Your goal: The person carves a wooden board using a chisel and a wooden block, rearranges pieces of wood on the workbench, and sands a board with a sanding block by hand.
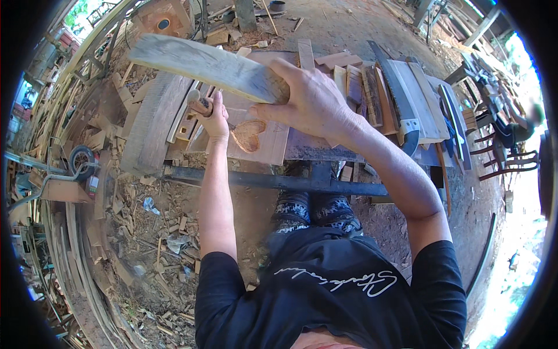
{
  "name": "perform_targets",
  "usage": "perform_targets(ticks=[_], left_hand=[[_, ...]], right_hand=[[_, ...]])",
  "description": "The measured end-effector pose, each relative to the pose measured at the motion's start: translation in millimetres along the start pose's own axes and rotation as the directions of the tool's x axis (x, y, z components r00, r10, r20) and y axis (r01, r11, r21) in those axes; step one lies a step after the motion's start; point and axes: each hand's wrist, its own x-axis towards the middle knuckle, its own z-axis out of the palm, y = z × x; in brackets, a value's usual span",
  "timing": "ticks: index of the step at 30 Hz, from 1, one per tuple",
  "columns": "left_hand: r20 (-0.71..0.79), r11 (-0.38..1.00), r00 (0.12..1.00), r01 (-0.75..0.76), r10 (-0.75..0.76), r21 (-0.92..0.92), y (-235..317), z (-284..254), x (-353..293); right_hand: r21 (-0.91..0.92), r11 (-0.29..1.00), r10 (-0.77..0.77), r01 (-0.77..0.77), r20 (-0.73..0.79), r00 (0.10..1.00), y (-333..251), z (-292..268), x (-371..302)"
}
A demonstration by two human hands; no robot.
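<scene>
My left hand [216, 123] is closed round the wooden handle of a chisel [199, 103], thumb up along it. Most of the chisel's blade is hidden by the hand. Raised above it, my right hand [311, 102] grips one end of a thick wooden block [200, 65], which reaches left over the chisel's handle without visibly touching it. Below and between the hands lies a light brown board [272, 142] with a heart-shaped recess [249, 135] carved into it, close beside my left hand.
A handsaw [401, 99] and several wood strips [371, 96] lie on the workbench's right side. A thick plank [152, 125] spans its left end. Wood scraps [174, 232] litter the ground at the left. Dark chairs [505, 154] stand at the far right.
</scene>
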Motion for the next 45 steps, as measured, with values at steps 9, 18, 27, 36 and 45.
perform_targets(ticks=[9, 18, 27, 36, 45], left_hand=[[0.014, 0.969, 0.975, 0.217, -0.22, 0.121, -7.5, 4.5, 33.5], [-0.09, 0.888, 0.884, 0.456, -0.459, -0.053, -9.0, 2.5, 22.8], [0.086, 0.99, 0.996, -0.016, 0.004, 0.138, 4.6, 8.5, 0.4], [0.116, 0.949, 0.988, -0.131, 0.102, 0.286, -24.8, -13.9, 8.0], [-0.044, 0.884, 0.981, -0.152, 0.191, 0.441, -20.6, -16.8, -52.5]], right_hand=[[-0.177, 0.984, 0.041, -0.023, 0.096, 0.995, 10.2, 8.8, 22.2], [-0.026, 1.0, 0.01, -0.011, -0.005, 1.0, 3.9, 7.0, 10.3], [-0.028, 1.0, -0.003, 0.003, -0.015, 1.0, -3.0, 6.5, 3.9], [-0.177, 0.983, -0.043, 0.053, 0.055, 0.998, 7.8, 28.0, -9.5], [0.133, 0.929, 0.325, -0.345, 0.15, 0.934, 78.8, 76.3, -112.7]])
